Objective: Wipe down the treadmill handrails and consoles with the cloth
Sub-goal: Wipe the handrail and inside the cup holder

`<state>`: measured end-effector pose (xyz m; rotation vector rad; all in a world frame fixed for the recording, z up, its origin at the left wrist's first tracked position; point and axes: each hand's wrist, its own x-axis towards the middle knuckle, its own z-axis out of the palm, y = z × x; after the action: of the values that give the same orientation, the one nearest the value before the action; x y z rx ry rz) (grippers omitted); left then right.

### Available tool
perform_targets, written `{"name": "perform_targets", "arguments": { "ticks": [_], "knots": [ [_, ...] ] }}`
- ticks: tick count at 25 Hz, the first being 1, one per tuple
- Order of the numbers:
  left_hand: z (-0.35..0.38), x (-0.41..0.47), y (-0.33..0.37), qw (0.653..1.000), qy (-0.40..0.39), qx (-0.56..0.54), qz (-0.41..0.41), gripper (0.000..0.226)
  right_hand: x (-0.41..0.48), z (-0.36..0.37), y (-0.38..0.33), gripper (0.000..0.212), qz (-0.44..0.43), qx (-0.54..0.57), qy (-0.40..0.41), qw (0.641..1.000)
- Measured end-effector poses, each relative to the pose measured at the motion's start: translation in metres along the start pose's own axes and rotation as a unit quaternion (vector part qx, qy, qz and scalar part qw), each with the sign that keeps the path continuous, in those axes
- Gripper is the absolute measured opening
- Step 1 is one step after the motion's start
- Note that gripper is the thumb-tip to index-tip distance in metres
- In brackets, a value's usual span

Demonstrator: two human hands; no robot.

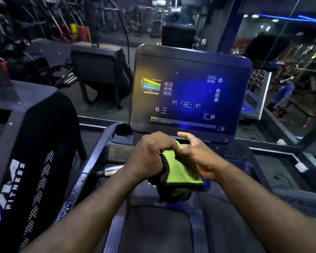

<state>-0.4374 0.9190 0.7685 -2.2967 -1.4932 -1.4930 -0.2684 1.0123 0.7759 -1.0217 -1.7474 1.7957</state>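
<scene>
Together, left hand [150, 154], right hand [199, 156] gripping cloth [181, 171]

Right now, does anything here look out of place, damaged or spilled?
Only the black FITNESS fabric draped over the neighbouring machine at left looks out of place. The cloth and console look intact.

The dark floor [279, 161] carries the treadmill [242, 157] in the middle, with its belt [157, 232] at the near end and its console [190, 92] upright at the far end. Just to the left stands a second machine [16, 99] draped with a black cover [49, 134] printed FITNESS. On the floor to the right lies a small white box [301, 167], with a thin dark cable [281, 177] near it.
</scene>
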Motion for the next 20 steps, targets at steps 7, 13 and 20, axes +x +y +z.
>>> {"name": "perform_targets", "arguments": {
  "ticks": [7, 13, 20],
  "knots": [
    [-0.046, 0.037, 0.006, 0.884, 0.123, 0.089, -0.441, 0.03, -0.01, 0.0, 0.009, 0.091, -0.156, -0.132, -0.108, 0.973],
    [-0.052, 0.03, 0.03, 0.893, 0.141, 0.082, -0.421, 0.01, 0.042, -0.012, 0.066, 0.005, -0.155, -0.169, -0.052, 0.972],
    [-0.074, -0.024, 0.078, 0.829, 0.207, 0.245, -0.458, 0.027, 0.062, -0.006, 0.065, 0.021, -0.209, -0.148, -0.109, 0.961]
  ]
}}
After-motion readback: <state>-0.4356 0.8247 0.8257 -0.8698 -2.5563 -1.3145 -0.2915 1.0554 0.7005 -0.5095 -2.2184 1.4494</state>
